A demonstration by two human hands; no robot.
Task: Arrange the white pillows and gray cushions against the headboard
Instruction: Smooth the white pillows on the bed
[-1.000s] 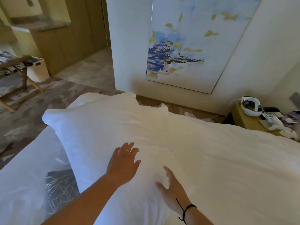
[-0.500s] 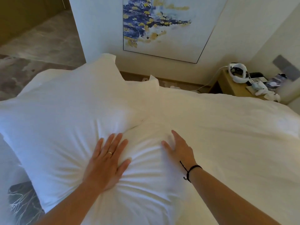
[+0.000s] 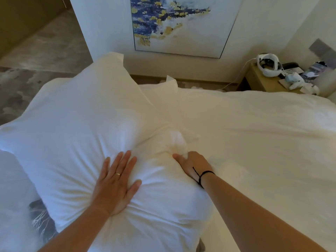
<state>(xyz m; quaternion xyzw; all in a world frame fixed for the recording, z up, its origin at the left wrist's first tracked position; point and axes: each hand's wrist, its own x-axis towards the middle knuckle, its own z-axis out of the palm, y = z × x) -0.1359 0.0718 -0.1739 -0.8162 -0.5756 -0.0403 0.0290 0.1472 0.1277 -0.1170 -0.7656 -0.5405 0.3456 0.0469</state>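
Observation:
A big white pillow [image 3: 72,135] lies on the bed in front of me. My left hand [image 3: 116,180] presses flat on its near middle, fingers straight and spread, denting the fabric. My right hand [image 3: 192,164] is on the pillow's right side, its fingers curled down into the fabric and partly hidden. A second white pillow [image 3: 161,88] lies behind the first, only its far corner showing. A gray cushion [image 3: 41,217] with a white branch pattern peeks out under the big pillow's left near edge.
The white duvet [image 3: 254,142] covers the bed to the right. A wooden nightstand [image 3: 261,82] at the far right carries a white headset, a phone and small items. A framed blue-and-gold painting [image 3: 178,24] leans on the far wall. Carpet floor lies at the left.
Both hands came down onto the pillow and pushed into it. My right hand's fingers went from spread flat to curled into the fabric. My view moved closer and lower.

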